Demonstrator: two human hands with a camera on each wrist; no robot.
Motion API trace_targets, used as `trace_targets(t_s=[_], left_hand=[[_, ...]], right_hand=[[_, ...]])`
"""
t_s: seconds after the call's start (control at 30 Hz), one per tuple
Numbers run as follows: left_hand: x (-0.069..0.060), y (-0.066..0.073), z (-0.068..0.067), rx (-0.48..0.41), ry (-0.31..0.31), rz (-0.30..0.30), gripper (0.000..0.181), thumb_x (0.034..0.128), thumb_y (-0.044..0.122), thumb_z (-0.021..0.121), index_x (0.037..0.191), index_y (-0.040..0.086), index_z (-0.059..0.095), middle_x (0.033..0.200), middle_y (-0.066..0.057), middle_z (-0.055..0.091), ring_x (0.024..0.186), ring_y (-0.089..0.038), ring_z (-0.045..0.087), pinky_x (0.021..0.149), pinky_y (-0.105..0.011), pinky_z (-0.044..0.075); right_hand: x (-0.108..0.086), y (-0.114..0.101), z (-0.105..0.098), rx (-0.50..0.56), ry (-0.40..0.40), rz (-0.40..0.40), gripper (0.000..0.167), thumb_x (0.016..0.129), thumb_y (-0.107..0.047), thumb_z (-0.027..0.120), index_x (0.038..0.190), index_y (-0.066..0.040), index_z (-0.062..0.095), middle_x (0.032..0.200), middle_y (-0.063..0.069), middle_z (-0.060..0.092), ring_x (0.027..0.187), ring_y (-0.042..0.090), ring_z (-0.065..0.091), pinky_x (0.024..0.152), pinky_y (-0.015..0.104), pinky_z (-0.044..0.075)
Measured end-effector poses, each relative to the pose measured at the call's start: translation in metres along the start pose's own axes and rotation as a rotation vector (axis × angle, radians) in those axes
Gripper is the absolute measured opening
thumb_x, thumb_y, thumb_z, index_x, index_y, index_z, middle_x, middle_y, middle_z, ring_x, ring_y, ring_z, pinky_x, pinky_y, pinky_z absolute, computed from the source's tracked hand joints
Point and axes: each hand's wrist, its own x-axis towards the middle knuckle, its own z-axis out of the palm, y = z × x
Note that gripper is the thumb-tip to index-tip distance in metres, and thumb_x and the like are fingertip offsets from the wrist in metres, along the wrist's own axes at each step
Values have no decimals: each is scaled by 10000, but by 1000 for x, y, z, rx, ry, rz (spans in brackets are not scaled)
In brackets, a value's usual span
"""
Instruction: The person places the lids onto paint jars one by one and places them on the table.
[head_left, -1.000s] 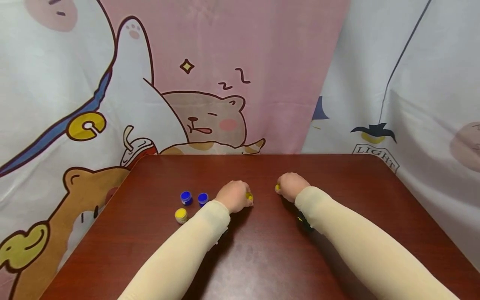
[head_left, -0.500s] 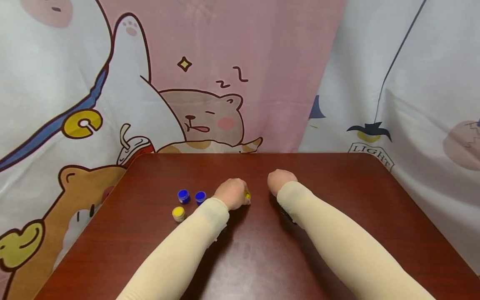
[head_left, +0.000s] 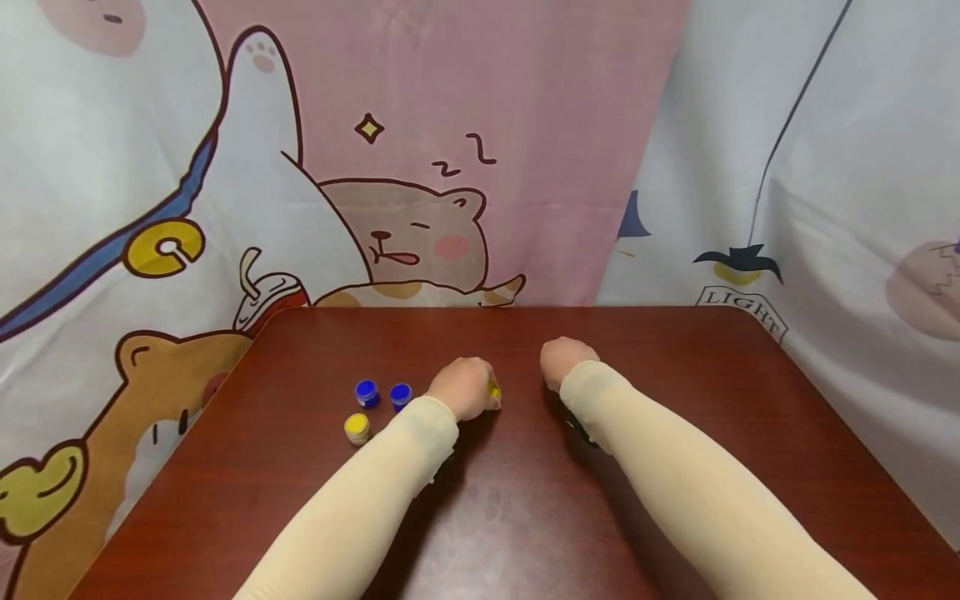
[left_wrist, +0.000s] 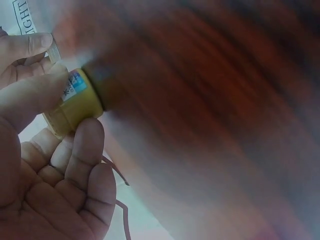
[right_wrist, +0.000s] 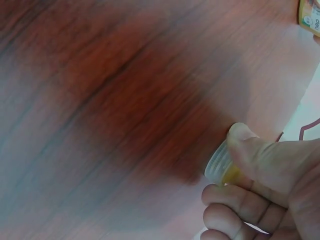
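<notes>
My left hand (head_left: pixel 461 390) pinches a small yellow paint jar (left_wrist: pixel 80 107) with a blue-and-white label between thumb and fingers, just above the table. Only a yellow sliver of it shows past the fingers in the head view. My right hand (head_left: pixel 567 362) stands a short gap to the right. Between its thumb and index finger it pinches a clear ridged lid (right_wrist: pixel 218 164) with yellow on its inner side; the head view hides this lid behind the hand. Left of the left hand are a blue jar (head_left: pixel 367 393), a second blue jar (head_left: pixel 401 397) and a yellow-topped jar (head_left: pixel 357 428).
The dark red-brown wooden table (head_left: pixel 510 517) spreads under both arms, with rounded far corners. Behind it hangs a cartoon-printed curtain (head_left: pixel 562 150). The left forearm passes close to the three standing jars.
The right hand has moved a little left, nearer the left hand, and turned so that the yellow lid no longer shows in the head view. The left hand keeps its hold on the jar.
</notes>
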Motion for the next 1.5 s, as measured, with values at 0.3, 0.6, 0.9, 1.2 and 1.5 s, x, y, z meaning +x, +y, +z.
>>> trace_targets(t_s=[0.3,0.6,0.9,1.2,1.5], left_hand=[[-1,2,-4,12,1,7,309,881,334,858,1089,117,781,992,-6,735,846,-179,613,804,-365,550],[0,0,-2,16,-2,9,320,893,333,848,1111,110,776,1014,-12,740,855,-177,614,824,-373,557],[-6,2,-6,9,5,28,300,895,319,846,1094,102,788,1017,-22,757,859,-184,630,832,-371,565],[-7,3,-8,37,-8,25,283,907,331,832,1086,118,776,992,-4,741,838,-176,611,797,-361,554],[-5,4,-9,68,-51,59,224,921,323,803,1025,132,749,932,23,722,789,-155,607,751,-349,551]], right_hand=[[7,4,4,9,-4,13,118,908,-122,757,1005,-57,747,933,110,749,785,246,668,724,475,595],[5,3,2,22,-2,15,127,905,-107,750,1014,-43,735,939,122,744,807,250,671,748,471,602],[6,4,7,41,-9,29,95,929,-109,746,1007,-56,748,914,98,740,776,234,655,714,446,591],[4,4,8,60,-2,23,48,932,-121,765,943,-75,761,831,61,720,710,215,638,662,411,567],[4,9,7,73,-34,21,81,937,-143,734,871,-97,735,804,43,700,706,221,588,649,410,517]])
